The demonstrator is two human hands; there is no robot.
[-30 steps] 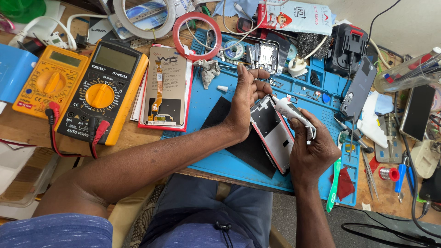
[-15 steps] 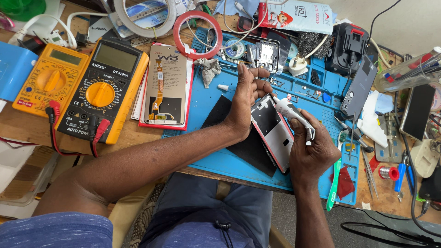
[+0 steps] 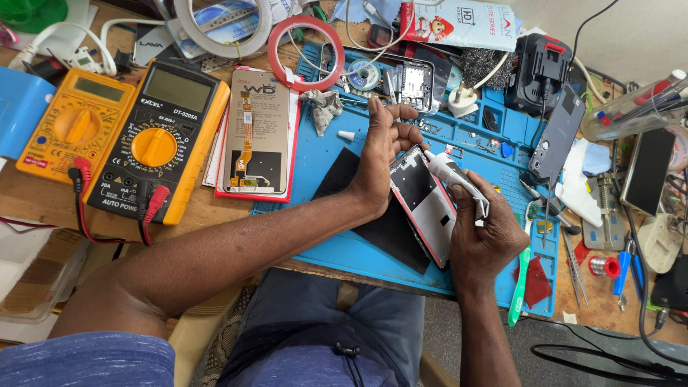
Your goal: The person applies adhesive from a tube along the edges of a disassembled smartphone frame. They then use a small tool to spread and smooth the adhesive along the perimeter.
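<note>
My left hand [image 3: 380, 154] grips the upper end of a phone frame [image 3: 424, 204], a white panel with a red edge, tilted above the blue work mat [image 3: 322, 161]. My right hand [image 3: 484, 233] squeezes a small white glue tube [image 3: 451, 174] whose nozzle touches the top edge of the frame near my left fingers. A black pad [image 3: 373, 215] lies on the mat under the frame.
Two multimeters, orange [image 3: 72, 125] and black-and-yellow [image 3: 154, 140], lie at the left. A replacement screen [image 3: 256, 132] sits beside them. Tape rolls [image 3: 309, 41], a black charger [image 3: 539, 72], a grey phone back [image 3: 559, 132], a green toothbrush [image 3: 519, 287] and tweezers [image 3: 573, 265] crowd the bench.
The tube's nozzle has slid slightly along the frame's top edge. Both hands otherwise hold their places.
</note>
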